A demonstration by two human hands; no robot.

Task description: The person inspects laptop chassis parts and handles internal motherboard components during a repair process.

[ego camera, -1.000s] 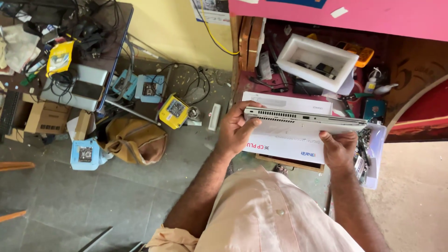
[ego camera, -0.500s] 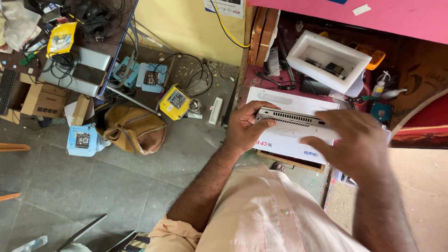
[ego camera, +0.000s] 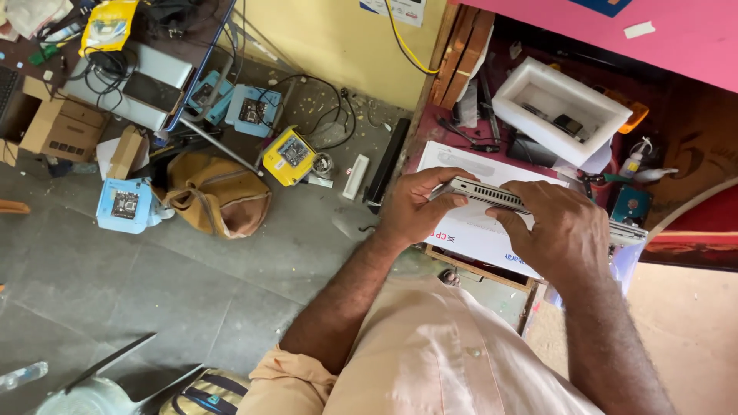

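Closed laptop (ego camera: 492,194) edge-up: rigid, thin, likely weighty, fragile. Left hand (ego camera: 415,211) fingers clamped on left end; right hand (ego camera: 565,230) clamped over top edge. Best grip: both ends.

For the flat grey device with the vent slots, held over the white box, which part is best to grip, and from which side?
Grip the grey device by its two short ends, one hand from each side. It is long, thin and lies level, with its vented edge toward the person. The left hand already clamps the left end this way; the right hand lies over the middle, above the white box.
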